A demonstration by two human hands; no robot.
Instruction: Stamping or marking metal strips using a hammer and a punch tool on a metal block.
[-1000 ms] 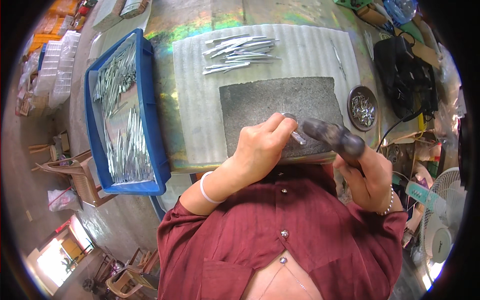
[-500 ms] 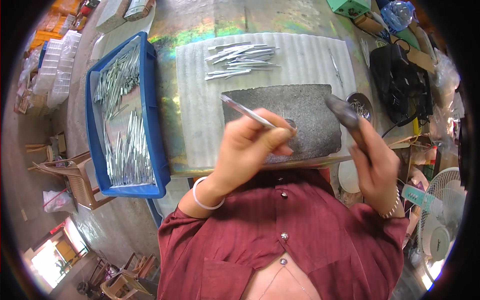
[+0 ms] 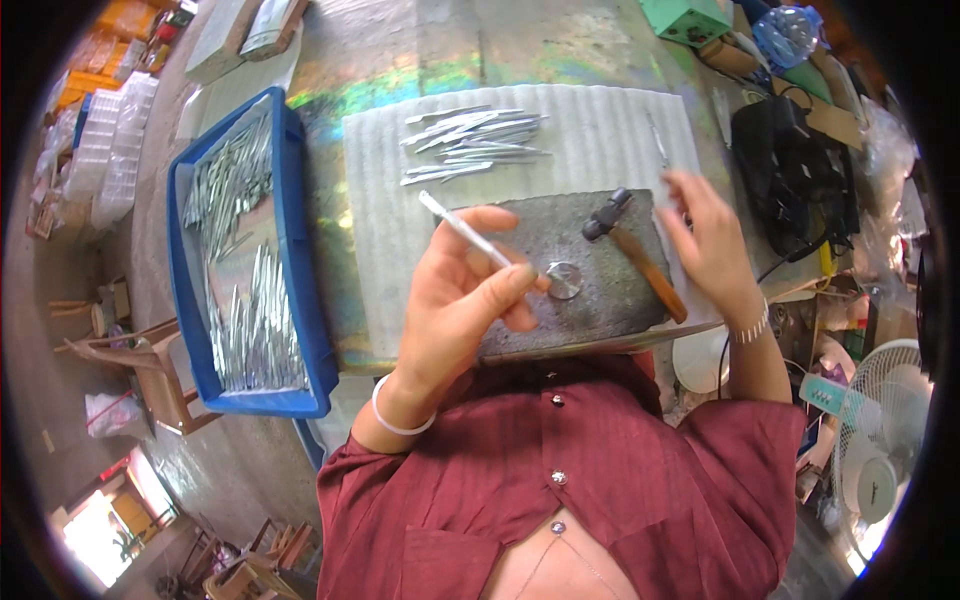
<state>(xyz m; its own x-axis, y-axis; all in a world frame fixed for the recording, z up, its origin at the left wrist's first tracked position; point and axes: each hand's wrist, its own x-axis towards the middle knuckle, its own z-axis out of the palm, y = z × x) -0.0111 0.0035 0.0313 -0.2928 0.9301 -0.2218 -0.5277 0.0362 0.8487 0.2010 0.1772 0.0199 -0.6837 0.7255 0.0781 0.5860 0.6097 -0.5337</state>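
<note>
Left hand (image 3: 465, 300) pinches thin metal strip (image 3: 462, 229) over slab (image 3: 590, 270); light, stiff, slippery, best gripped mid-length; right hand (image 3: 705, 245) open beside hammer (image 3: 635, 252)

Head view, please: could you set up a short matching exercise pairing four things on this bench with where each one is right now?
Things:
1. hammer
2. thin metal piece
3. loose pile of metal pieces
4. round metal disc

Places:
A. on the white ribbed mat
B. pinched in the left hand
C. lying on the grey slab, beside the right hand
D. on the grey slab, by the left fingertips

Pairs: 1-C, 2-B, 3-A, 4-D
</note>
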